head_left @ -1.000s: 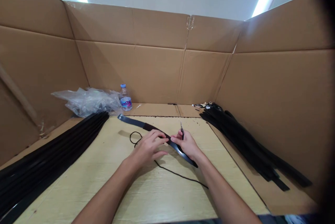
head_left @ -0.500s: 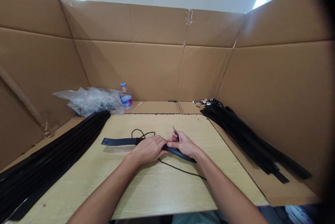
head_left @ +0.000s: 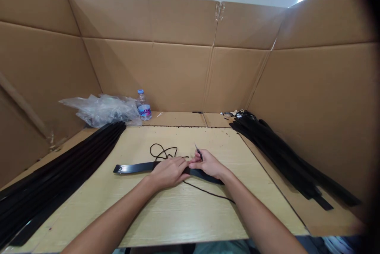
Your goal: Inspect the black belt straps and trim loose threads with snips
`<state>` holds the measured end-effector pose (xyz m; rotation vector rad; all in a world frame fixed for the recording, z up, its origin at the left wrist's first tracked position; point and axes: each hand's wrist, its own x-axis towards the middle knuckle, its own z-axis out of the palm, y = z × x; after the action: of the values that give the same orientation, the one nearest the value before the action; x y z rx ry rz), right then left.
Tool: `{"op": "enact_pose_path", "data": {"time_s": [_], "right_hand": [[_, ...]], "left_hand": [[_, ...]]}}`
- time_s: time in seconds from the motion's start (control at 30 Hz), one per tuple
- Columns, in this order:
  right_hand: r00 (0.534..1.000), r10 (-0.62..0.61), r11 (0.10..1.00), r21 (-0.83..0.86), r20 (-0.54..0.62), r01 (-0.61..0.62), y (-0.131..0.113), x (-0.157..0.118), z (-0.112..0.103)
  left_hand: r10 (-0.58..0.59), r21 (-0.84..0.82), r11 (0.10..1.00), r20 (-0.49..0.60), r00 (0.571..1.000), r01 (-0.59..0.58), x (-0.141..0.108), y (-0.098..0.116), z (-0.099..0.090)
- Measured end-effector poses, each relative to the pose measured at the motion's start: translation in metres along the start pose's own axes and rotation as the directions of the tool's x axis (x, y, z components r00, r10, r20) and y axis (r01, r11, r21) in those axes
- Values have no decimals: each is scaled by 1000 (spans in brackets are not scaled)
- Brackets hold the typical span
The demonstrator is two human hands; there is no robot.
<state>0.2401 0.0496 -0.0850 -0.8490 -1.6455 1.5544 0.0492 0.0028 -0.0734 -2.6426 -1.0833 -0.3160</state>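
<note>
A dark flat strap [head_left: 133, 168] lies across the board, its left end sticking out past my left hand [head_left: 169, 172]. My left hand is closed over the strap's middle, where a darker wrapped section shows. Close to its right, my right hand [head_left: 207, 163] pinches at the strap and also holds a small pointed metal tool [head_left: 198, 151], tip up and away from me. A thin black cord [head_left: 160, 151] lies in loops behind my left hand; another length of cord runs from under the strap toward my right forearm.
Bundles of black straps lie at the left [head_left: 68, 175] and right [head_left: 285, 163]. At the back left are a crumpled clear plastic bag [head_left: 107, 109] and a water bottle [head_left: 144, 107]. Cardboard walls [head_left: 178, 76] surround the pale board [head_left: 166, 218]. Small scraps lie at the back right.
The view has shifted slightly. More cord loops now show behind my left hand, and the strap's left end has tilted and catches the light. Both hands keep their hold.
</note>
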Motion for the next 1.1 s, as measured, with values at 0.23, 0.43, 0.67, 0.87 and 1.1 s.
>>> {"op": "enact_pose_path", "data": {"time_s": [0.23, 0.43, 0.67, 0.87, 1.1], "right_hand": [[992, -115, 967, -232, -45, 101, -4, -3, -3], [969, -249, 830, -516, -2, 212, -9, -10, -4], [959, -281, 760, -602, 38, 247, -15, -14, -3], [933, -345, 667, -672, 103, 321, -14, -13, -4], [927, -347, 612, -715, 144, 340, -12, -11, 0]], "left_hand": [[-77, -83, 994, -5, 997, 77, -3, 1, 1], [-107, -107, 989, -7, 994, 105, -3, 1, 2], [-131, -88, 988, -3, 991, 130, -3, 3, 2], [-152, -96, 984, 8, 988, 152, -3, 1, 5], [-138, -97, 986, 2, 990, 138, -1, 4, 2]]}}
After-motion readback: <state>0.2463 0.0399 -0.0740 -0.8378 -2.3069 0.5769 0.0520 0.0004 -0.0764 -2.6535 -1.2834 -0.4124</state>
